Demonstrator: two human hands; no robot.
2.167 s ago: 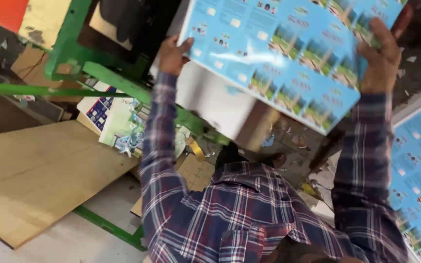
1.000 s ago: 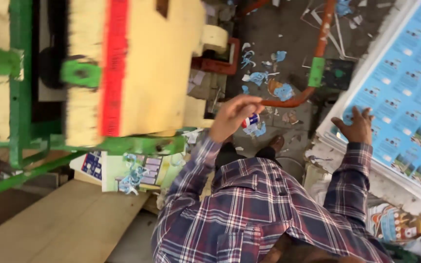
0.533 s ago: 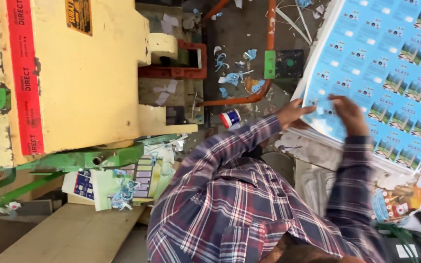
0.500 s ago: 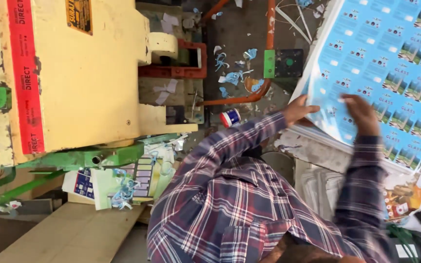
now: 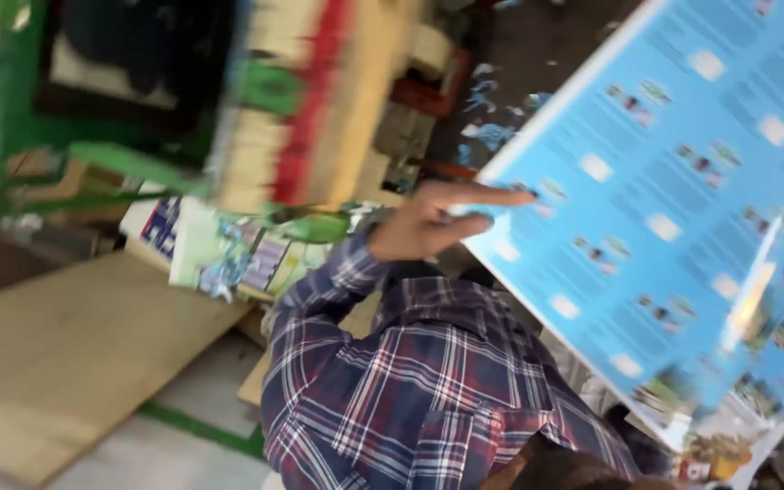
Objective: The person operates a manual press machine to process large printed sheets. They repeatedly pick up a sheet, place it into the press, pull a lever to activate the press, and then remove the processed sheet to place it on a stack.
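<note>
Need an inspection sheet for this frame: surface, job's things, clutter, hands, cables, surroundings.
Surface: wooden board lying low at left, bare on top; pale floor with a green line beside it.
Job's things: large blue printed sheet, tilted and lifted, picture blurred.
Clutter: printed paper stack under the machine; blue paper scraps on the dark floor.
Hands: left hand grips the sheet's edge, fingers over the printed face; right hand not in view.
Cables: nothing seen.
Surroundings: cream machine with a red stripe on a green frame; plaid sleeve in the foreground.
</note>
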